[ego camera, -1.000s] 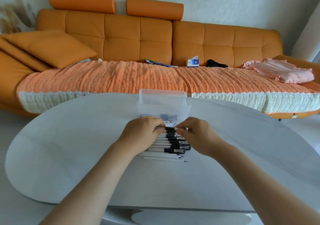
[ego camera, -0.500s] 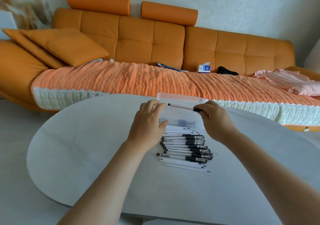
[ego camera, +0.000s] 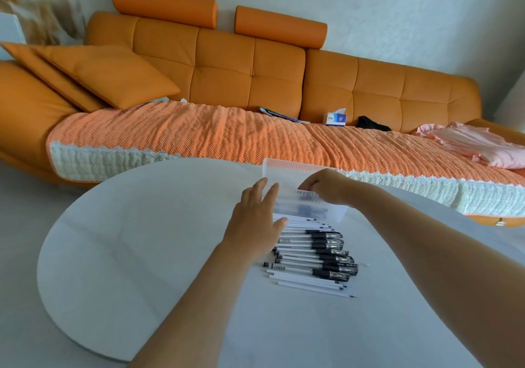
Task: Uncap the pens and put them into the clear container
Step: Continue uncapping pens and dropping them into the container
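A clear plastic container stands at the far side of the white table, with dark pen parts dimly visible through its wall. Just in front of it lies a row of several white pens, some with black grips and caps, others bare. My left hand hovers with straight fingers at the container's left side, above the left ends of the pens. My right hand is over the container's opening with its fingers curled downward. What they hold is hidden.
The oval table's far edge runs close behind the container. Beyond it is an orange sofa with a knitted throw, cushions, a tissue box and pink cloth.
My right hand carried a pen from the row up and over the container; the pen no longer shows. My left hand let go of the row and opened. The camera shifted.
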A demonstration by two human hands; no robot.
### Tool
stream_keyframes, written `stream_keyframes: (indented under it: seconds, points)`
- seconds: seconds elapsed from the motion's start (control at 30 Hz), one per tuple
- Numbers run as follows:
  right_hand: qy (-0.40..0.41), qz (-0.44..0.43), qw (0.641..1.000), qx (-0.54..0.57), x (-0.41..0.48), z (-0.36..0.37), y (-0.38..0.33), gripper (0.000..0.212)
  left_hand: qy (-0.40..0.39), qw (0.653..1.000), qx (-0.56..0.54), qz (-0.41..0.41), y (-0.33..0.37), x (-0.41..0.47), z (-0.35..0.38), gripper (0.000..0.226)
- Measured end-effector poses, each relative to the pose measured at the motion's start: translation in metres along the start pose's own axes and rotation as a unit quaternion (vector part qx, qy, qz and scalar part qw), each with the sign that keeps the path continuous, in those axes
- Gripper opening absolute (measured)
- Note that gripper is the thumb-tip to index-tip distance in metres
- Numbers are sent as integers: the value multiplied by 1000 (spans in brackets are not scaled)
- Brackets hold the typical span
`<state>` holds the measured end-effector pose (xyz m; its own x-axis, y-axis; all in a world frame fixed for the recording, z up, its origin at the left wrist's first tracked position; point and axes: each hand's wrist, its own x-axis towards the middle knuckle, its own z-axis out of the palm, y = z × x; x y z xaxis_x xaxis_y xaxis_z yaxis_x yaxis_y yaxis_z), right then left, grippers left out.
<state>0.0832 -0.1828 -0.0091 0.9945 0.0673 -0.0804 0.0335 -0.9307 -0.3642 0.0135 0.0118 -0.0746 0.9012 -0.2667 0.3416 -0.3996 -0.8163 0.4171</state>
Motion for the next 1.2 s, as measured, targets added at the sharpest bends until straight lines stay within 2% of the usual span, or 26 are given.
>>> stream_keyframes:
  seconds: [0.13, 0.23, 0.33, 0.47, 0.6, 0.73, 0.97, 1.2]
  points:
    - [-16, 14, 997, 71, -9, 0, -5, 39, -6, 1000, 21, -3, 1, 0, -1, 69]
    - [-22, -1, 1000, 21, -14, -2, -1, 37, -4, 1000, 31, 1, 2, -1, -3, 69]
    - [-7, -28, 999, 19, -26, -5, 2, 33, 14, 999, 38, 19, 7, -2, -5, 67]
    - [68, -88, 994, 17, -53, -12, 7, 32, 46, 996, 15, 79, 20, -6, -6, 55]
    - [132, -136, 981, -29, -86, -13, 21, 31, 38, 991, -5, 131, 34, -13, -3, 40]
    - [119, -63, 991, 15, -115, -6, 49, 30, -16, 987, -39, 156, 50, -24, 3, 27]
    - [32, 13, 999, -28, -142, 15, 90, 19, -57, 980, -31, 190, 73, -42, 15, 6]
    - [36, 2, 999, -3, -146, 18, 99, 8, -78, 972, 8, 221, 76, -51, 17, 24]
